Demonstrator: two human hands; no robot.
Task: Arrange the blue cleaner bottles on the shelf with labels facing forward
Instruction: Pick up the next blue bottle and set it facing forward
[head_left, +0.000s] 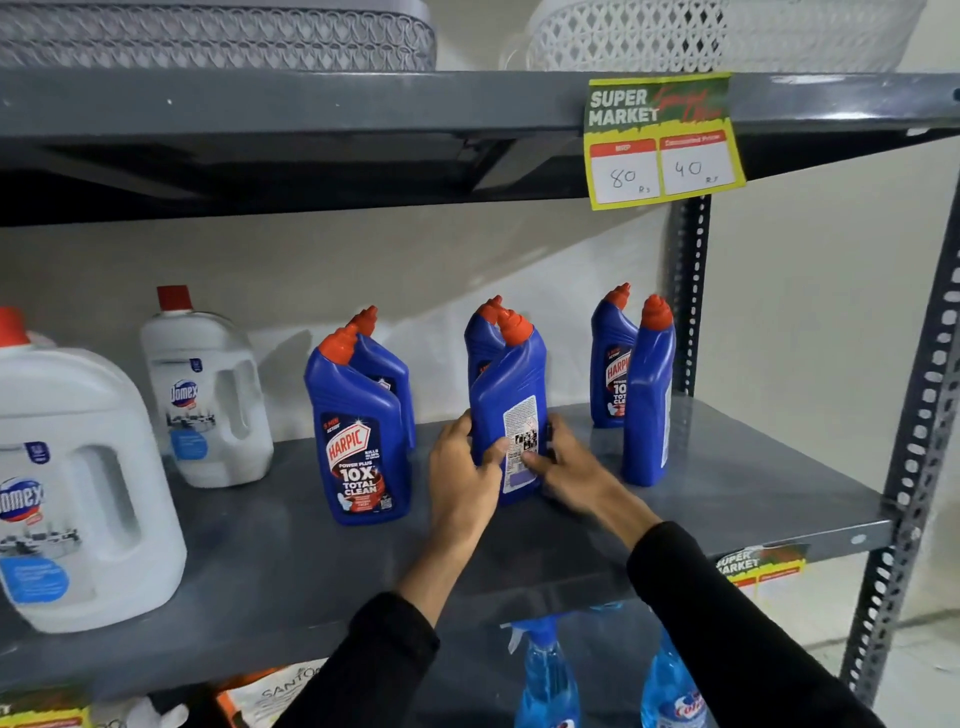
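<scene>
Several blue cleaner bottles with red caps stand on the grey shelf (727, 483). The middle front bottle (511, 384) shows its white back label towards me; my left hand (460, 473) and my right hand (563, 465) grip its lower part from both sides. A second bottle (480, 338) stands right behind it. At the left, one bottle (358, 441) faces forward with its label, another bottle (387, 364) behind it. At the right, a bottle (649, 395) stands side-on, and the bottle (610, 364) behind it shows its front label.
Two large white jugs (78, 483) (205, 395) with red caps stand at the shelf's left. A yellow price tag (662, 140) hangs from the upper shelf (311, 98). Light blue spray bottles (545, 675) sit on the shelf below. A perforated upright post (914, 441) bounds the right side.
</scene>
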